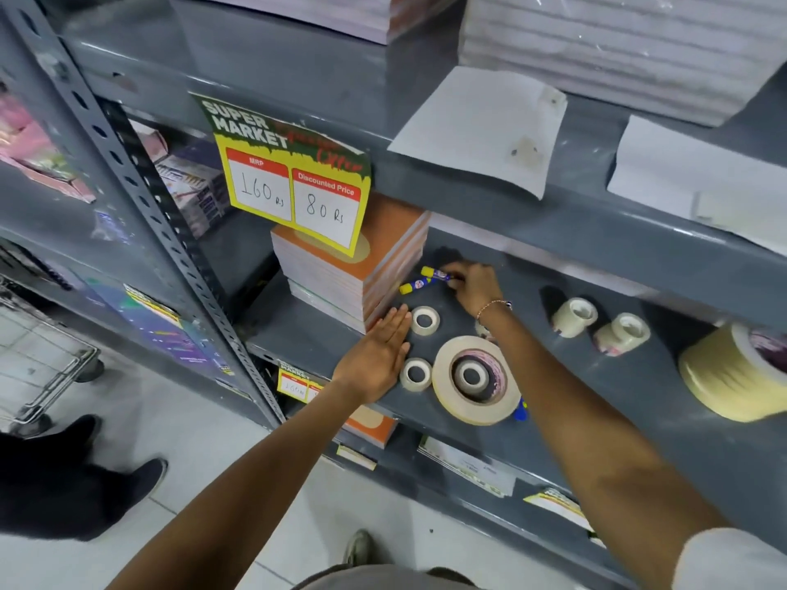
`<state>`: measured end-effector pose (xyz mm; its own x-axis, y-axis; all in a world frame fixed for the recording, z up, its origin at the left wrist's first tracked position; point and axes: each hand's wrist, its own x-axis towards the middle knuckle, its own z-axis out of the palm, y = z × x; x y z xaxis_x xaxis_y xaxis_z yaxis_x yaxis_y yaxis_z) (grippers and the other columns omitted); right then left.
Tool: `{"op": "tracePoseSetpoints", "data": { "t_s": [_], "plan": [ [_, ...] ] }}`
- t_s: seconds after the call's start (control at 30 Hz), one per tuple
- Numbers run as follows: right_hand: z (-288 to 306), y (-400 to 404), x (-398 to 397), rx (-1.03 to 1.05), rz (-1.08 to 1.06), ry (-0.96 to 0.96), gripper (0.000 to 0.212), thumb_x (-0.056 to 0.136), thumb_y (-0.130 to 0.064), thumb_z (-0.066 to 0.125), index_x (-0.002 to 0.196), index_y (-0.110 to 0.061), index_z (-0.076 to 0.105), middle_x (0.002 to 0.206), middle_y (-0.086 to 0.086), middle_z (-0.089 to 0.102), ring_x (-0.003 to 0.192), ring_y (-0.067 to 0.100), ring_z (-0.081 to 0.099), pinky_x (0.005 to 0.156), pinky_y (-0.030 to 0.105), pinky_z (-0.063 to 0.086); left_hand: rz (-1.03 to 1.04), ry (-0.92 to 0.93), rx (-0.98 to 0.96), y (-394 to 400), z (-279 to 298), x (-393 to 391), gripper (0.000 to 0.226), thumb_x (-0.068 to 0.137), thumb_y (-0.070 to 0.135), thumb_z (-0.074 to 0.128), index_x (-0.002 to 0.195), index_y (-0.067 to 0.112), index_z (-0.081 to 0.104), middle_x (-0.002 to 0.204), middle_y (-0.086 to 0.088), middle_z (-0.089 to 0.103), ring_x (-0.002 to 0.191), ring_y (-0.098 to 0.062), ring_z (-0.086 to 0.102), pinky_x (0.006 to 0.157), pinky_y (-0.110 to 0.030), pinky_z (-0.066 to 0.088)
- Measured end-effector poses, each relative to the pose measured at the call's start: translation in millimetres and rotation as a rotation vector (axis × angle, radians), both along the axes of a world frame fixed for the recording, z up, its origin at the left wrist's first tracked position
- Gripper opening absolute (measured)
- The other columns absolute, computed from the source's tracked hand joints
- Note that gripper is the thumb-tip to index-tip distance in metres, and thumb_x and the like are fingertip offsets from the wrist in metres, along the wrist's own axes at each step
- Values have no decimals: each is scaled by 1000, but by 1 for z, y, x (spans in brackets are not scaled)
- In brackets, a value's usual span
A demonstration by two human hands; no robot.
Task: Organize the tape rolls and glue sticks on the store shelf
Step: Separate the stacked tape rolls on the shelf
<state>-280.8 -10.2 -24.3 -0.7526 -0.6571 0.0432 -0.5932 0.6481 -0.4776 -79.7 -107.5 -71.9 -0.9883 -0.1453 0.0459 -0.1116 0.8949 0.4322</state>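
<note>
On the grey shelf lie two small tape rolls and a wide flat tape roll. My left hand lies flat and open on the shelf, its edge beside the two small rolls. Further back, my right hand grips the end of a blue and yellow glue stick. A second glue stick lies just in front of it. Two small tape rolls stand on edge to the right. A big cream tape roll is at the far right.
A stack of orange notebooks stands left of the glue sticks under a yellow price sign. A blue object pokes out under the wide roll. Paper reams fill the shelf above. A wire cart stands on the floor at left.
</note>
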Motion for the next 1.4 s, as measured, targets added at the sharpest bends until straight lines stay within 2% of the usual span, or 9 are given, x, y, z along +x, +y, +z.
{"op": "tracePoseSetpoints", "data": {
  "t_s": [0.13, 0.27, 0.4, 0.57, 0.7, 0.87, 1.0, 1.23, 1.4],
  "plan": [
    [1, 9, 20, 87, 83, 2, 30, 85, 2, 60, 110, -11, 71, 119, 14, 68, 110, 34, 61, 101, 39, 47, 11, -33, -41, 3, 3, 0, 56, 102, 32, 18, 150, 6, 4, 161, -7, 2, 148, -17, -2, 120, -26, 0],
    [4, 18, 36, 200, 59, -24, 34, 89, -9, 61, 122, -15, 64, 129, 11, 62, 119, 32, 56, 105, 37, 43, 26, -55, -48, 7, 4, -1, 57, 103, 30, 21, 149, 4, 3, 161, -9, 0, 148, -19, -3, 121, -28, 0],
    [21, 32, 48, 59, -23, -73, 34, 91, -9, 57, 125, -12, 61, 128, 10, 64, 118, 30, 59, 107, 36, 44, 62, -73, -42, 9, 5, 1, 57, 103, 31, 22, 149, 4, 1, 161, -9, 0, 148, -19, -3, 121, -27, 0],
    [35, 74, 97, 104, -83, -99, 14, 88, -17, 60, 93, -13, 72, 100, 11, 73, 96, 29, 68, 88, 36, 54, 77, -109, -95, 11, 10, 2, 56, 103, 30, 19, 149, 4, 2, 161, -9, 0, 148, -18, -2, 114, -22, -10],
    [31, 94, 144, 334, 0, -137, 30, 84, -42, 64, 79, -12, 61, 90, 11, 67, 81, 29, 57, 68, 29, 41, 60, -136, -201, 13, 13, 1, 55, 104, 29, 17, 149, 2, 2, 160, -12, -1, 148, -21, -4, 110, -22, -13],
    [30, 100, 163, 314, -66, -88, 50, 84, -52, 60, 107, -7, 63, 114, 10, 67, 103, 29, 61, 79, 29, 45, 29, -181, -183, 10, 15, 0, 55, 104, 28, 18, 149, 2, 2, 160, -12, -1, 148, -23, -5, 108, -23, -14],
    [28, 100, 171, 422, -65, -44, 63, 78, -52, 67, 123, -9, 54, 130, 11, 58, 117, 30, 55, 97, 36, 45, 26, -200, -152, 7, 13, -4, 54, 104, 27, 18, 150, 4, 2, 161, -9, -1, 148, -21, -6, 114, -27, -10],
    [29, 96, 181, 442, -137, -3, 55, 84, -29, 68, 130, -5, 49, 130, 17, 58, 118, 35, 55, 101, 36, 43, 97, -55, -47, 10, 5, -1, 51, 104, 28, 24, 150, 10, 16, 160, -3, 12, 148, -18, 5, 119, -28, 5],
    [39, 103, 186, 327, -174, -31, 52, 85, -26, 67, 132, -11, 50, 130, 14, 60, 119, 34, 55, 97, 35, 47, 103, -34, -24, 11, 4, 0, 52, 103, 31, 25, 150, 11, 17, 160, -2, 15, 148, -17, 6, 118, -28, 7]
  ]
}}
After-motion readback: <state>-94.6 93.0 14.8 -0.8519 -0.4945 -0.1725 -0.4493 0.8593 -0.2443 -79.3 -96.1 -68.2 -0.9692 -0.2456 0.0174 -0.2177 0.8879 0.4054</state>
